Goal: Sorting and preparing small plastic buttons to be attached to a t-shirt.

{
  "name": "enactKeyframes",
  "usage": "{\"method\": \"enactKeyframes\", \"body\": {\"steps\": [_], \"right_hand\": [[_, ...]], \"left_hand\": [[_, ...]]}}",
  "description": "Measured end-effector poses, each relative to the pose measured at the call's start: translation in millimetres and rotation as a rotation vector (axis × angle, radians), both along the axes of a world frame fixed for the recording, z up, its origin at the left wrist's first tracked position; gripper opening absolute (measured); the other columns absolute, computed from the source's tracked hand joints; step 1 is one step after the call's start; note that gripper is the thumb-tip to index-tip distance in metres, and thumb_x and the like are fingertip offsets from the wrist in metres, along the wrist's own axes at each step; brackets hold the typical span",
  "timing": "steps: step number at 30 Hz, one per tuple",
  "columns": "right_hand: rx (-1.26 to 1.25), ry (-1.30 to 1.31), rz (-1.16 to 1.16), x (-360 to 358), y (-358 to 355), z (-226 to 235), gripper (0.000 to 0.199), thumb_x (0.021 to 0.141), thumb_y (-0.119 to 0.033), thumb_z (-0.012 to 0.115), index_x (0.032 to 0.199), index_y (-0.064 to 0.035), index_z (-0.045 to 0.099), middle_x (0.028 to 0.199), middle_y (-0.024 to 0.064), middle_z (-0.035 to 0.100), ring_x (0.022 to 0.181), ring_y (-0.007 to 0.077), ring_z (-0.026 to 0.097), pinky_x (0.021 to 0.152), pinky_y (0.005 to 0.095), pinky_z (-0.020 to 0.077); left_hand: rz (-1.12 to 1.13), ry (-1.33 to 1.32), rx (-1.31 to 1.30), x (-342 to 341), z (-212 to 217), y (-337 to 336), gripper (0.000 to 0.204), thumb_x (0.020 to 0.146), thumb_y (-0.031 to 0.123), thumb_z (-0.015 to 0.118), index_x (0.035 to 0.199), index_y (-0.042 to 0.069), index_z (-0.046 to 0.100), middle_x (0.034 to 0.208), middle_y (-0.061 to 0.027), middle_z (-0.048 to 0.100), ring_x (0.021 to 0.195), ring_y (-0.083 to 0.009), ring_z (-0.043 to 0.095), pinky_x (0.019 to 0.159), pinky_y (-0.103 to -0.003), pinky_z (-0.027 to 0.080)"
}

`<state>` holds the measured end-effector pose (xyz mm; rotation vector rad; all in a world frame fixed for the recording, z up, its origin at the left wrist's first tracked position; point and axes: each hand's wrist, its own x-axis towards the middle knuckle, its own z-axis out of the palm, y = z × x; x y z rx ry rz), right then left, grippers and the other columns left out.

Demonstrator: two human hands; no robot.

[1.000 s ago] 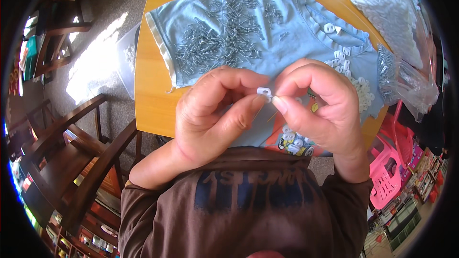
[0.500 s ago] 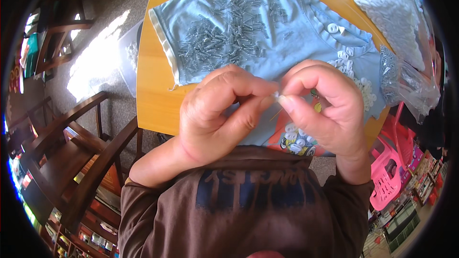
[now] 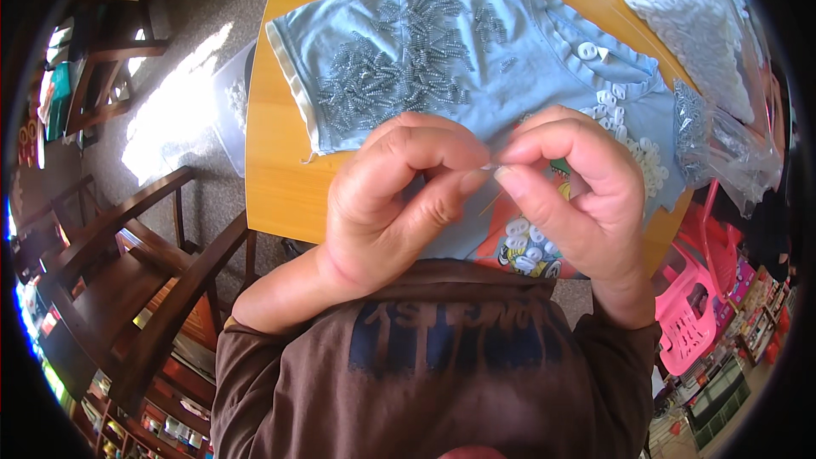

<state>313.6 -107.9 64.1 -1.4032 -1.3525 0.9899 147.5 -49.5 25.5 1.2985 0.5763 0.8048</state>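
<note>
My left hand (image 3: 399, 187) and my right hand (image 3: 578, 178) meet fingertip to fingertip over a light-blue T-shirt (image 3: 510, 102). Both are closed in a pinch around a small whitish piece (image 3: 490, 167), mostly hidden by the fingertips; its kind cannot be told. Beyond my left hand, a pile of small metal coil springs (image 3: 382, 68) lies on the shirt. White plastic pieces with holes (image 3: 529, 246) are gathered below my right hand. More white pieces (image 3: 608, 110) lie beyond it, beside a group of cream-white rings (image 3: 648, 161).
The shirt covers much of a yellow wooden table (image 3: 285, 195). At the far right stands a clear bag of white pieces (image 3: 688, 17), with a bag of springs (image 3: 693, 132) nearer. A pink plastic chair (image 3: 684, 314) is on the right, dark wooden chairs (image 3: 127, 246) on the left.
Both hands keep pinching at nearly the same spot. The fingertips have shifted slightly, and less of the whitish piece shows between them.
</note>
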Motion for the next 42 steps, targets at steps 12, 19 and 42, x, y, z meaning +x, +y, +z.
{"method": "enactKeyframes", "body": {"steps": [12,19,42], "right_hand": [[0.111,-0.084,-0.01,-0.6,-2.6,-4.6,0.013,0.073,0.007,0.063,0.084,0.0014,0.059,0.076,0.0079,0.059,0.061,0.0119,0.057,0.052,0.0221,0.0466],[0.205,-0.178,-0.004,-0.1,-2.3,-5.0,0.018,0.07,0.009,0.063,0.086,0.0013,0.059,0.076,0.0094,0.06,0.063,0.0144,0.058,0.052,0.0236,0.048],[0.019,-0.065,0.006,23.2,-10.9,4.2,0.018,0.074,0.006,0.061,0.092,0.004,0.057,0.091,0.0105,0.058,0.08,0.0141,0.055,0.073,0.0251,0.0439]], "left_hand": [[0.013,0.031,-0.02,-2.0,4.7,-3.9,0.012,0.076,0.001,0.066,0.086,0.0,0.059,0.078,-0.0073,0.059,0.068,-0.0154,0.055,0.058,-0.025,0.043],[-0.093,-0.135,-0.422,-6.8,6.4,-4.7,0.015,0.082,-0.001,0.06,0.095,-0.001,0.053,0.085,-0.0053,0.057,0.071,-0.0051,0.052,0.061,-0.017,0.044],[-0.027,-0.045,-0.352,-7.0,8.0,-1.5,0.021,0.08,-0.009,0.057,0.098,0.0,0.053,0.085,-0.0042,0.058,0.061,-0.0044,0.052,0.052,-0.016,0.042]]}}
